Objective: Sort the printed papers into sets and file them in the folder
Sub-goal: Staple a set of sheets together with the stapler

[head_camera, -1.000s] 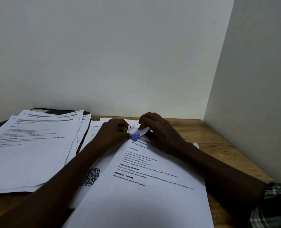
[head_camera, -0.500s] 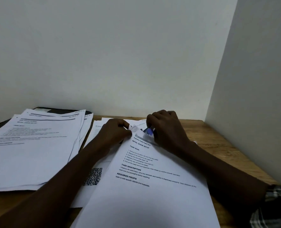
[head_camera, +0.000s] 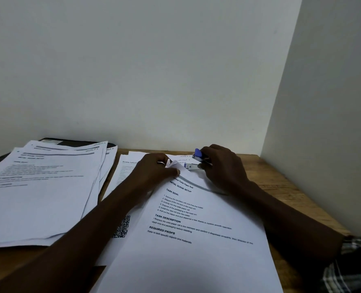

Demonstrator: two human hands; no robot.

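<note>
One set of printed papers (head_camera: pixel 185 240) lies on the desk (head_camera: pixel 281 182). The left hand (head_camera: pixel 154 169) pinches its lifted top corner, and the right hand (head_camera: pixel 224 168) grips a blue stapler (head_camera: pixel 198 154) gaping just beside it. Stapling seems underway; next, seat the corner and squeeze.

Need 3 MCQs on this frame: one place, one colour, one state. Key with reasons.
1. Where does the dark folder lie?
A) under the left paper stack, at the rear
B) by the right wall
C) upright against the back wall

2. The stapler has a top that is:
A) red
B) blue
C) green

3. The left hand is:
A) flat on the table
B) holding the stapler
C) pinching the top corner of the front sheets

Key:
1 A, its dark edge shows behind the stack.
2 B, the blue cap sticks out above the right hand, which grips it.
3 C, its fingers curl on the lifted corner.
</note>
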